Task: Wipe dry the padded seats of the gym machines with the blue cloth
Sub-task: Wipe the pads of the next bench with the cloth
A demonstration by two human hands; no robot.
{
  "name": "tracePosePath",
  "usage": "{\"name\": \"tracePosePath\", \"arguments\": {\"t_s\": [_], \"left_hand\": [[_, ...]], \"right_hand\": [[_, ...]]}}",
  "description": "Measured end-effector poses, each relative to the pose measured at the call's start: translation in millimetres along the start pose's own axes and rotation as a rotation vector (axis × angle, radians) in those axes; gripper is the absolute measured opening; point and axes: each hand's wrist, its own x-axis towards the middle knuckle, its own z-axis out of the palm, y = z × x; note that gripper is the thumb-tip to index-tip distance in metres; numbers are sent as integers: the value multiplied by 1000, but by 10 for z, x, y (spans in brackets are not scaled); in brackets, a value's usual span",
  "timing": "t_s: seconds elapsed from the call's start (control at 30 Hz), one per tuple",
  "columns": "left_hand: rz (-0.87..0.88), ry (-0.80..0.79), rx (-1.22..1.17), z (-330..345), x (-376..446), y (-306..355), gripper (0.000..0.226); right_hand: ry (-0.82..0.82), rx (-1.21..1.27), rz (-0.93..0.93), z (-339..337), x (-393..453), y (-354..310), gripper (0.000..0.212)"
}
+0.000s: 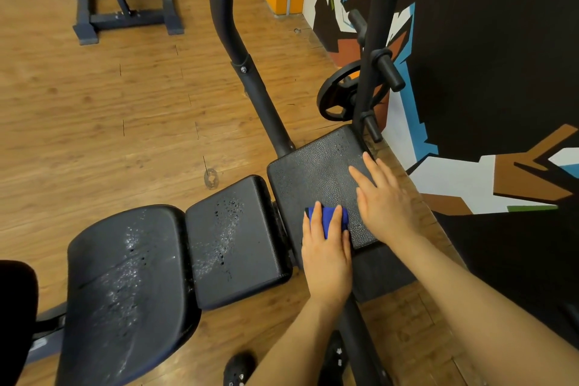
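A black bench has three pads in a row. My left hand (327, 255) presses the folded blue cloth (329, 219) onto the near edge of the far right pad (313, 175), fingers spread over it. Flat on the same pad, to the right of the cloth, lies my right hand (383, 200), fingers apart and holding nothing. The middle pad (238, 241) and the left pad (125, 285) both carry water droplets along their centres.
Black frame tubes (257, 88) rise behind the pads, with a weight plate (336, 97) and pegs by the painted wall (485, 72) at right. Another machine's base (125, 19) stands at top left on the wooden floor. My shoes (238, 368) are below.
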Motion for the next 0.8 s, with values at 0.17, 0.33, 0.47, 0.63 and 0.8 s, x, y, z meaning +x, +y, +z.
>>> {"name": "tracePosePath", "arguments": {"t_s": [0.17, 0.33, 0.47, 0.63, 0.8], "left_hand": [[-115, 35, -121, 14, 120, 189, 52], [-19, 41, 32, 77, 51, 80, 46], [-32, 38, 26, 74, -61, 25, 46], [-51, 49, -125, 41, -51, -13, 43], [-115, 16, -304, -56, 358, 73, 43]], "right_hand": [[-19, -2, 15, -22, -3, -8, 48], [-24, -1, 17, -41, 1, -24, 48], [-13, 2, 13, -30, 1, -17, 48], [-1, 8, 17, -4, 9, -18, 47], [-7, -11, 30, 10, 6, 0, 48]]}}
